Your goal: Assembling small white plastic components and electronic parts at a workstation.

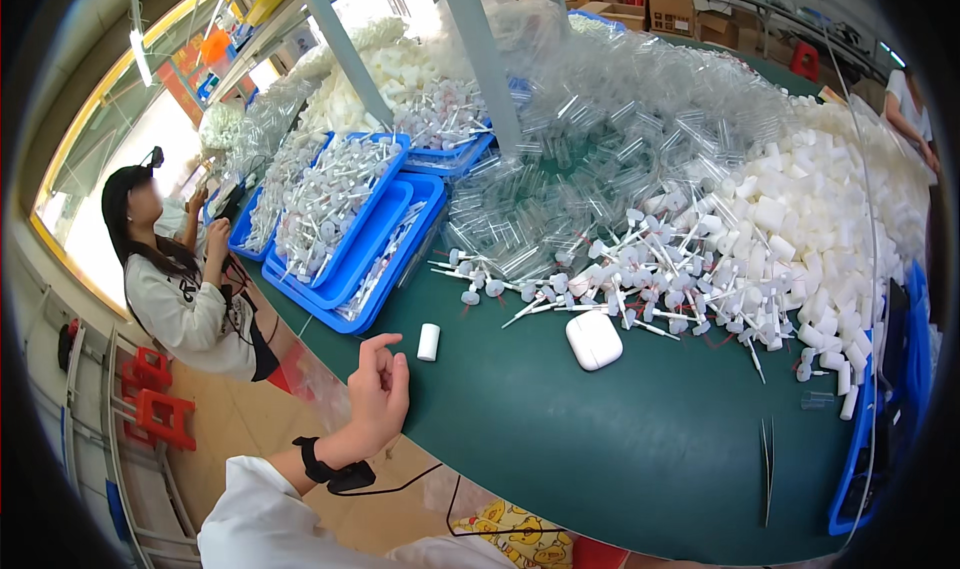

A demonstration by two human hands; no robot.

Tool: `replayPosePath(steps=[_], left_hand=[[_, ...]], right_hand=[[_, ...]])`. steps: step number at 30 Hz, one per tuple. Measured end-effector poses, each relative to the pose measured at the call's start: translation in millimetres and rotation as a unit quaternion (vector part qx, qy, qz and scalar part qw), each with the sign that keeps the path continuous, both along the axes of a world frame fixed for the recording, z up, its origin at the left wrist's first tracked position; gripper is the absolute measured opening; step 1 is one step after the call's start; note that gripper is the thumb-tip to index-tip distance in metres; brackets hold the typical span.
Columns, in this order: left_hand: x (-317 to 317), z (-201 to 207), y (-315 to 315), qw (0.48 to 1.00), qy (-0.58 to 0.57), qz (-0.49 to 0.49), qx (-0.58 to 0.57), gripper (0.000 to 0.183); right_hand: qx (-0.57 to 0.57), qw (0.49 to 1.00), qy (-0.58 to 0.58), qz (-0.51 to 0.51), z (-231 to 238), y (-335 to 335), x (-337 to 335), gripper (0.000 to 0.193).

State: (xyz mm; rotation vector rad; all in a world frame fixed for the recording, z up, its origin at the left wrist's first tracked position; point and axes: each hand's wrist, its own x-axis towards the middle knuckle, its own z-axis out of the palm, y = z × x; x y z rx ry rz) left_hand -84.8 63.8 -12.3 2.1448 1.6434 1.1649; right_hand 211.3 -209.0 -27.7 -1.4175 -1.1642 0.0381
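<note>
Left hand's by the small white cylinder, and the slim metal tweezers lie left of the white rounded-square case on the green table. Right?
Not quite: the slim metal tweezers lie right of the white rounded-square case, as the head view shows. The rest holds: left hand by the small white cylinder, tweezers and case on the green table.

Right grip out of view

Left hand (378,394) forward, fingers (379,342) loosely curled
</note>
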Motion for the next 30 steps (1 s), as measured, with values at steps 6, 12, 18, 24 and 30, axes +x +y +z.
replayPosePath(steps=[6, 12, 18, 24, 30], left_hand=[[2, 0, 1, 1.0, 0.011, -0.001, -0.001, 0.017], [1, -1, 2, 1.0, 0.011, -0.001, -0.005, 0.017], [2, -1, 3, 1.0, 0.004, -0.003, -0.007, 0.017], [0, -3, 2, 1.0, 0.013, -0.002, -0.002, 0.018], [2, 0, 1, 1.0, 0.019, -0.007, -0.01, 0.018]], right_hand=[[0.02, 0.999, -0.023, 0.02, -21, 12, 10, 0.07], [0.026, 0.998, -0.046, 0.045, -35, 17, 16, 0.068], [0.04, 0.993, -0.08, 0.072, -45, 25, 24, 0.067], [0.057, 0.988, -0.113, 0.093, -56, 33, 29, 0.065], [0.075, 0.98, -0.144, 0.113, -69, 42, 36, 0.064]])
